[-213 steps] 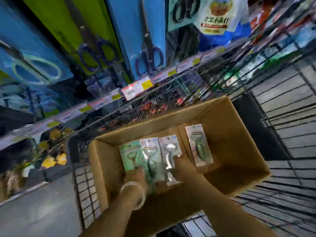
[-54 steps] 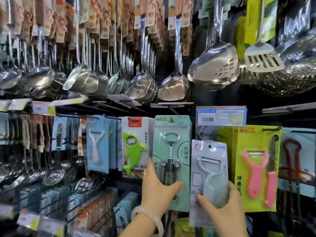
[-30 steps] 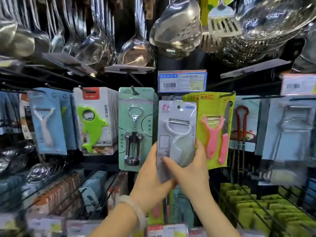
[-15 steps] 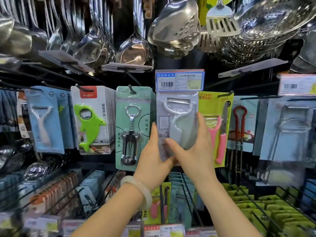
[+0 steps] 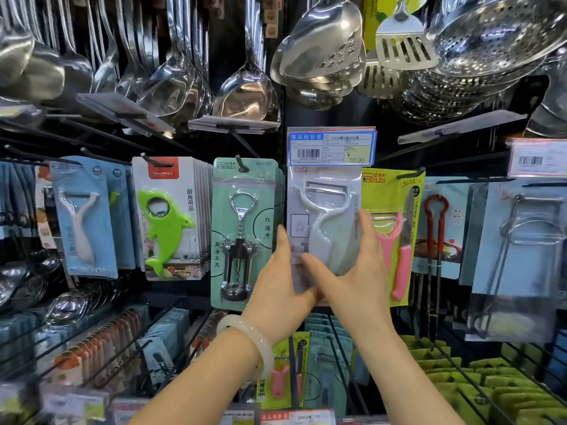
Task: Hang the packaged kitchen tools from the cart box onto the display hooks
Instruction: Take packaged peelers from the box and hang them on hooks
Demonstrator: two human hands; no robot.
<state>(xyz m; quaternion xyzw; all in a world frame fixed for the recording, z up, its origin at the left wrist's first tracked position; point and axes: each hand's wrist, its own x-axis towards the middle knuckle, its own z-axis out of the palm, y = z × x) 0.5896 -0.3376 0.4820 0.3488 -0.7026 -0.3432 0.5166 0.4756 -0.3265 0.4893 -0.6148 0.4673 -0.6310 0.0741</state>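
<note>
Your left hand (image 5: 280, 279) and right hand (image 5: 357, 268) both hold the white peeler pack (image 5: 323, 222) by its lower half. The left hand grips its left edge, fingers pointing up along the side and thumb tucked under the bottom corner. The right hand pinches the right side, thumb lying across the front of the plastic and fingers behind and along the edge. The pack stands upright just below the price tag (image 5: 333, 146), its top edge tucked behind that tag, between the green corkscrew pack (image 5: 245, 234) on its left and the yellow pack (image 5: 391, 234) on its right.

Compared with half a second ago, the pack sits at nearly the same height under the price tag, and your hands grip the same places. A second ago it was clearly lower, with its whole top showing.

Both forearms rise from below, wrists close together, a pale bangle (image 5: 250, 346) on the left wrist.
</note>
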